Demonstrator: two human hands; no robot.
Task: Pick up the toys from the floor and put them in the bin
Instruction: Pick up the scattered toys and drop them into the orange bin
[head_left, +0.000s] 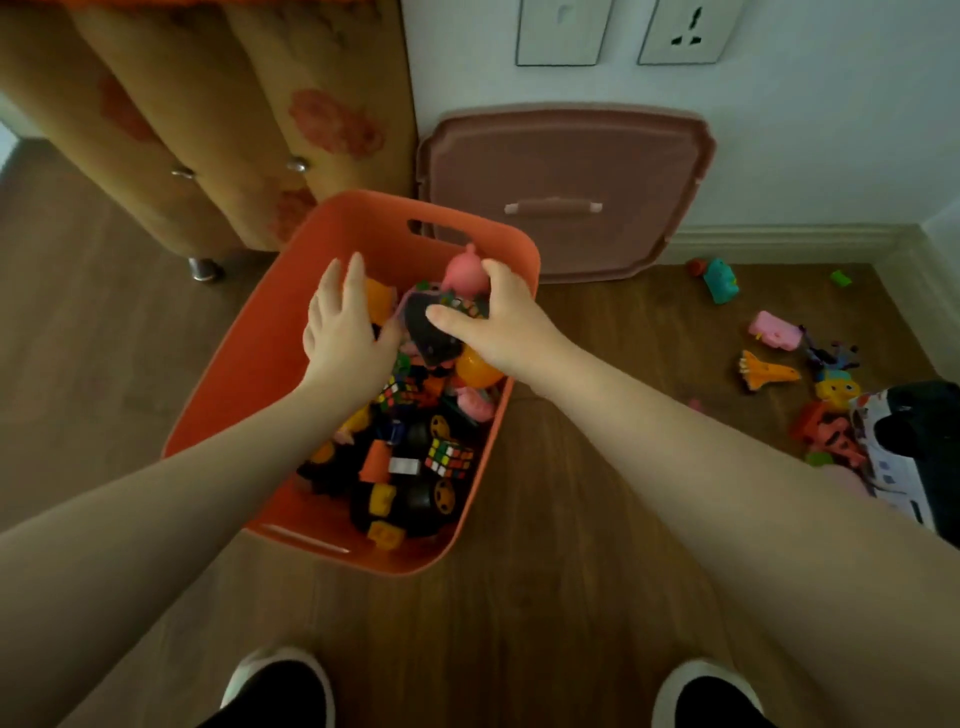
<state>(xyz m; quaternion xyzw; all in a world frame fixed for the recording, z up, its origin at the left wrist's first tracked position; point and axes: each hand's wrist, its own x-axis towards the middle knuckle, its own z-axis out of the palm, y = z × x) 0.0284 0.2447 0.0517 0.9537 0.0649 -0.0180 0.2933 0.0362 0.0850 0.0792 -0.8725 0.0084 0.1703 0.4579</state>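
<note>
Orange plastic, the bin (249, 364) sits on the wood floor (571, 597) between the person's arms, and both hands are over its far half. The right hand (498, 322) is curled round a dark toy (431, 332) with a checked patch, thumb across its front, and a pink toy (465, 275) shows just past the fingers; whether the hand holds that one too I cannot tell. The left hand (343, 332) has its fingers straight and spread, palm down, its thumb side against the dark toy's edge.

To do this step well, I judge the right hand should lower the dark toy onto the heap before letting go, since the pile is already high at the far end. The left hand can steady it or press a hollow among the pieces (the near end looks lower, so later loads might sit better there).

Inside the bin lie two puzzle cubes (449, 457), black wheels with yellow hubs (431, 499), yellow blocks (384, 535), an orange ball (475, 369) and other small bits too jumbled to name.

More toys are well apart on the floor to the right: a teal toy (722, 280), a pink case (774, 330), an orange plane (763, 376) and a cluster beside dark patterned cloth (914, 457). A brownish lid (566, 192) leans on the wall behind the bin.
</note>
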